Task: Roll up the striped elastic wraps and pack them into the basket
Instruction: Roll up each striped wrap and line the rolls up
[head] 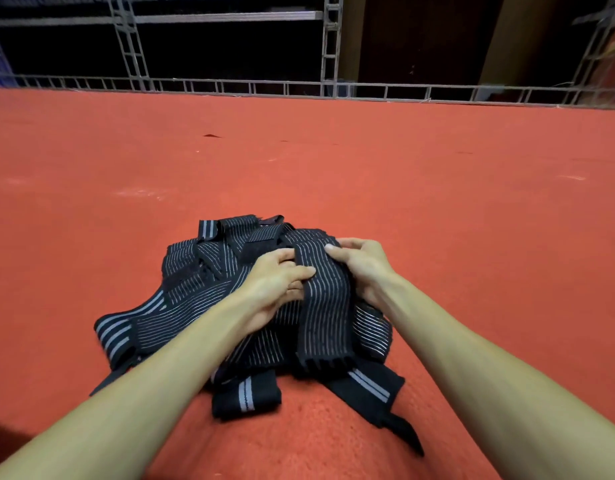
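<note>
- A wide red carpeted surface (437, 202) fills most of the view, with pale scuffs here and there.
- A tangled pile of black striped wraps (195, 282) lies on it, front and centre, loose ends trailing outward.
- A small dark scrap (211, 135) lies well behind the pile.

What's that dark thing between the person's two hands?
In the head view, one black striped wrap runs between the left hand and right hand; both grip it, above the pile of wraps on the red surface.

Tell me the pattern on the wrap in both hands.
Black wrap with thin pale lengthwise stripes; head view.
</note>
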Tool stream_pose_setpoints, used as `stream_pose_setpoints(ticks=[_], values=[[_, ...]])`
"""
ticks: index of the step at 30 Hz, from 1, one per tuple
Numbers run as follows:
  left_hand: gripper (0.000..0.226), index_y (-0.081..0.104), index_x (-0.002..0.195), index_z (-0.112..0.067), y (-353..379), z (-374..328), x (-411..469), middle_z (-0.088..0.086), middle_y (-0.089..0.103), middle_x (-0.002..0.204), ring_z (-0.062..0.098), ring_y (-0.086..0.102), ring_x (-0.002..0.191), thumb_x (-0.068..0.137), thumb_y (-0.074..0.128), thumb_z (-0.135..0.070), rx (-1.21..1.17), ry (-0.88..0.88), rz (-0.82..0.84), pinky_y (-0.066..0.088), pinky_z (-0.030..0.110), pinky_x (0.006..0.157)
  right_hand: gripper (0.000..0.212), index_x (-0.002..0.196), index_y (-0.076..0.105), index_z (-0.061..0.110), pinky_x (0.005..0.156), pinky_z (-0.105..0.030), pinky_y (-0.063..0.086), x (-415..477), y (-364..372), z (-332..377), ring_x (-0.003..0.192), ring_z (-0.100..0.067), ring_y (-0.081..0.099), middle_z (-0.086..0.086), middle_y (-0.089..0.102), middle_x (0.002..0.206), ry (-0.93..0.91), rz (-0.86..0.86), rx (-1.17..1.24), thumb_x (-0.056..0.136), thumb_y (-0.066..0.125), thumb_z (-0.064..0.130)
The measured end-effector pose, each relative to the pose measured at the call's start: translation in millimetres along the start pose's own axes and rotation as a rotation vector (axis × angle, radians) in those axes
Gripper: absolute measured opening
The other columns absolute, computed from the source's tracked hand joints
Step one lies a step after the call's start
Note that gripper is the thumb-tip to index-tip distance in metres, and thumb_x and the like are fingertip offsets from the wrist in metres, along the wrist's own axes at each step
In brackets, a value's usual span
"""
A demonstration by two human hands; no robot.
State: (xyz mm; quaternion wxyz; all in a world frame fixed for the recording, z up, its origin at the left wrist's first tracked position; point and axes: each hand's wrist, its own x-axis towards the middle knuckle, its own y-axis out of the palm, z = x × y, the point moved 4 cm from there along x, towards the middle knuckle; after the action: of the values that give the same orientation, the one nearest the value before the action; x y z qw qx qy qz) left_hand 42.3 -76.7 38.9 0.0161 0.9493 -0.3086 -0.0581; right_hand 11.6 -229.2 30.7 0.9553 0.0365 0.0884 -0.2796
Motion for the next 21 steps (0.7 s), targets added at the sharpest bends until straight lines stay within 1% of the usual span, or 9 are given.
stream_pose_setpoints(ticks=[2,4,6,9,11,14,16,19,21], values=[[0.020,0.058,0.108,-0.012,13.4,-8.2,-8.2,0.009,0.072,0.080,0.017,0.064,0.065,0.090,0.060,-0.003,0.018,0.012,0.033,0.055,0.031,0.066,0.024,0.110,0.063,0.004,0.059,-0.023,0.055,-14.6,-14.5,20.9,0.074,-0.015,0.065,-0.007,0.069,0.091,-0.090,-0.017,0.039,0.087,0.066,0.002],[0.023,0.055,0.115,-0.010,27.8,-11.9,-15.6,0.011,0.068,0.080,0.021,0.065,0.061,0.092,0.058,-0.007,0.026,0.010,0.063,0.055,0.029,0.059,0.023,0.110,0.064,0.002,0.059,-0.018,0.052,-29.1,-35.6,37.6,0.072,-0.012,0.063,-0.003,0.067,0.088,-0.171,-0.054,0.015,0.087,0.063,-0.002],[0.022,0.055,0.117,-0.008,42.5,-12.8,-23.0,0.012,0.066,0.082,0.023,0.066,0.063,0.095,0.054,-0.010,0.076,0.018,0.087,0.054,0.029,0.058,0.023,0.109,0.066,0.001,0.065,-0.021,0.053,-44.4,-61.5,47.0,0.074,-0.014,0.063,-0.005,0.068,0.089,-0.201,-0.081,-0.008,0.088,0.062,-0.003],[0.019,0.061,0.108,-0.008,64.3,-9.6,-33.5,0.008,0.066,0.079,0.020,0.066,0.064,0.095,0.048,-0.007,0.222,0.040,0.119,0.053,0.027,0.061,0.019,0.104,0.068,0.003,0.067,-0.025,0.052,-69.7,-109.1,49.9,0.073,-0.016,0.062,-0.008,0.068,0.088,-0.223,-0.131,-0.085,0.087,0.061,-0.004],[0.019,0.063,0.101,-0.007,80.3,-4.7,-39.4,0.006,0.066,0.076,0.017,0.064,0.062,0.092,0.047,-0.001,0.313,0.042,0.149,0.051,0.024,0.058,0.018,0.099,0.070,0.005,0.070,-0.024,0.050,-88.4,-143.5,44.1,0.077,-0.015,0.061,-0.007,0.068,0.088,-0.229,-0.174,-0.211,0.086,0.062,-0.004],[0.018,0.063,0.094,-0.012,107.7,6.9,-46.5,0.003,0.065,0.075,0.014,0.062,0.061,0.091,0.049,0.000,0.449,0.038,0.229,0.048,0.023,0.059,0.016,0.092,0.072,0.010,0.068,-0.021,0.049,-107.2,-194.5,15.8,0.076,-0.013,0.062,-0.004,0.070,0.084,-0.154,-0.206,-0.406,0.086,0.063,-0.001],[0.017,0.064,0.093,-0.013,126.6,18.1,-50.6,0.004,0.065,0.078,0.012,0.062,0.062,0.092,0.050,-0.003,0.545,0.034,0.288,0.048,0.026,0.062,0.013,0.086,0.072,0.017,0.075,-0.023,0.047,-114.9,-226.5,-6.8,0.083,-0.015,0.064,-0.001,0.071,0.086,-0.097,-0.252,-0.560,0.084,0.066,0.005],[0.016,0.066,0.092,-0.017,154.8,30.6,-55.9,0.001,0.067,0.082,0.010,0.064,0.065,0.090,0.053,-0.007,0.717,0.087,0.395,0.049,0.029,0.066,0.016,0.081,0.067,0.025,0.077,-0.019,0.037,-128.4,-267.2,-33.5,0.092,-0.015,0.058,0.001,0.066,0.087,-0.001,-0.324,-0.766,0.084,0.065,0.009],[0.016,0.067,0.093,-0.019,171.0,33.1,-58.3,-0.006,0.067,0.079,0.006,0.065,0.067,0.089,0.055,-0.009,0.804,0.152,0.455,0.049,0.021,0.063,0.018,0.078,0.067,0.023,0.077,-0.020,0.039,-137.9,-289.1,-47.8,0.091,-0.017,0.057,-0.002,0.067,0.088,0.084,-0.350,-0.840,0.083,0.060,0.007]])
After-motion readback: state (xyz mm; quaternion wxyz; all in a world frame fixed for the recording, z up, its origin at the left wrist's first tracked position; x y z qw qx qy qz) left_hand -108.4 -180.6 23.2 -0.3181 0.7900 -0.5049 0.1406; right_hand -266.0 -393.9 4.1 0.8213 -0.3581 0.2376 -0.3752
